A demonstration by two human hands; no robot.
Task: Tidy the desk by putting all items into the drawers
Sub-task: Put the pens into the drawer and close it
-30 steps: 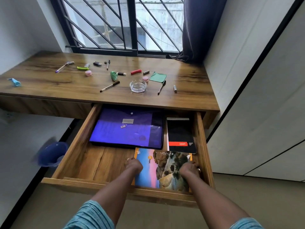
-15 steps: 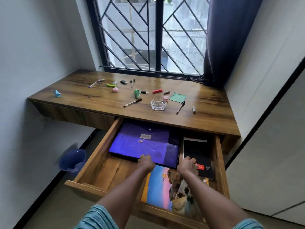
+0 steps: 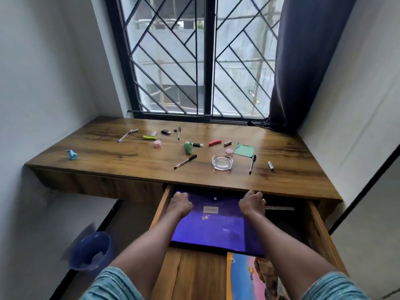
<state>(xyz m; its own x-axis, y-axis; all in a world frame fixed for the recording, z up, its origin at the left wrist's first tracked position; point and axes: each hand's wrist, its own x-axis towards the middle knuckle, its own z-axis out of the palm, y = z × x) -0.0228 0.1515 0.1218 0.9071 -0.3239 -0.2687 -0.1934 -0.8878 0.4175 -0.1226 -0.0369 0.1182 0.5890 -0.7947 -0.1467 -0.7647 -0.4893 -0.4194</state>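
Both hands, left (image 3: 180,204) and right (image 3: 252,204), curled over the purple folder's (image 3: 213,229) far edge inside the open drawer (image 3: 320,230); grip unclear. Pens, glass ashtray (image 3: 222,162) and other oddments uncollected across the desk (image 3: 292,169).

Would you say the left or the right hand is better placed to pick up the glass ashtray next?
Probably the right hand: it sits at the drawer's back edge almost directly below the glass ashtray. The left hand is further left, nearer the black pen.
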